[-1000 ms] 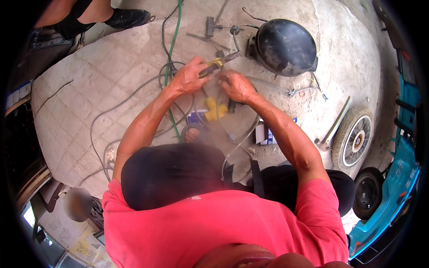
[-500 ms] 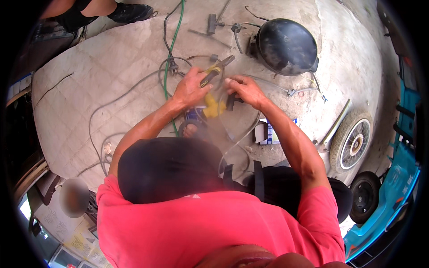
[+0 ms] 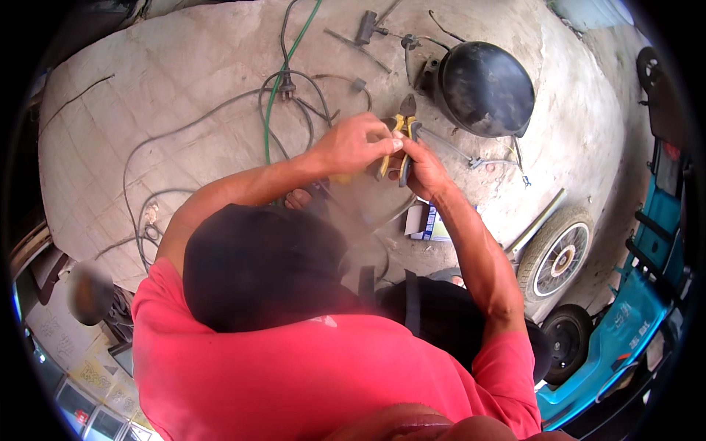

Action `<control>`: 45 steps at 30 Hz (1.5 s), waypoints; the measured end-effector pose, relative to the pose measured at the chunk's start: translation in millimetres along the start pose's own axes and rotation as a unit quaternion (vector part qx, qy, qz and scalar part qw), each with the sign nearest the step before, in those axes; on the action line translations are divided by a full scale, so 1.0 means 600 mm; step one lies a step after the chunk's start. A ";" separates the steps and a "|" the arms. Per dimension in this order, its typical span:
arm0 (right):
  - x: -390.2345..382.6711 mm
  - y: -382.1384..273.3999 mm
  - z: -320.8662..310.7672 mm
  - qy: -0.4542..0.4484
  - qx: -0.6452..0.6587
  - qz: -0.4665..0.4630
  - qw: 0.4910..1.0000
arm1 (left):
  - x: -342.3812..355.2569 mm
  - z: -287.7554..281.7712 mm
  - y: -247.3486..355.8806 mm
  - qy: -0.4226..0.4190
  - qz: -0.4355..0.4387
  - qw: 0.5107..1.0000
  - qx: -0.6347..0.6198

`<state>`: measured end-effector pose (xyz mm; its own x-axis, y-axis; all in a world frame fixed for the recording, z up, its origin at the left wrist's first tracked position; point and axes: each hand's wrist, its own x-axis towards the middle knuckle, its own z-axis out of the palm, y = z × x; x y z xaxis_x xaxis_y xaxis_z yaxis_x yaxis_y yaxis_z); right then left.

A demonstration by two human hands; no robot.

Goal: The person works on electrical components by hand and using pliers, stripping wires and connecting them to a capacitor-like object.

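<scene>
Over the concrete floor my right hand [image 3: 425, 167] grips yellow-and-black pliers [image 3: 407, 125], their jaws pointing away from me. My left hand [image 3: 359, 147] is closed in a pinch against the pliers and my right fingertips; whatever it pinches is too small to make out. Loose grey and black cables [image 3: 309, 125], a green hose [image 3: 268, 125] and a black plug [image 3: 287, 87] lie left of and behind my hands. A black domed metal unit [image 3: 485, 92], with wires and thin tubes, rests beyond them to the right. Something yellow below my left hand is mostly hidden.
An open printed box [image 3: 430, 224] lies by my right forearm. Further right are a metal bar [image 3: 538, 224], a spoked wheel [image 3: 559, 257], a black wheel [image 3: 566, 345] and a turquoise vehicle body [image 3: 610, 338]. A hammer-like tool [image 3: 368, 28] and rods lie at the top.
The pliers have passed from my left hand into my right, now upright. My left hand has moved rightward to meet them. The view has shifted; the other person's leg is out of sight.
</scene>
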<state>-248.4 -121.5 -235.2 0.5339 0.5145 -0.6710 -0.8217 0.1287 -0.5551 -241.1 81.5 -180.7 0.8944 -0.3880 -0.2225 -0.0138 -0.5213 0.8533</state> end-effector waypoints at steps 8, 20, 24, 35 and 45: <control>-0.050 -0.036 -0.007 -0.071 0.009 -0.001 0.997 | 0.074 -0.012 -0.035 -0.064 -0.279 0.928 -0.239; -0.055 -0.066 -0.007 -0.168 0.106 0.017 0.980 | 0.101 0.018 -0.072 -0.077 -0.210 0.875 -0.429; -0.054 -0.068 -0.015 -0.178 0.122 0.018 0.976 | 0.104 0.017 -0.071 -0.075 -0.201 0.871 -0.442; -0.054 -0.064 -0.015 -0.181 0.126 0.013 0.975 | 0.102 0.016 -0.061 -0.074 -0.211 0.863 -0.453; -0.053 -0.064 -0.014 -0.165 0.108 0.006 0.980 | 0.109 0.009 -0.064 -0.090 -0.195 0.869 -0.446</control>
<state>-232.2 -149.8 -196.4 0.4602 0.7584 -0.4615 -0.8694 0.2797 -0.4074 -184.5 72.2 -230.4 0.6678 -0.4676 -0.5791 0.6988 0.1260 0.7041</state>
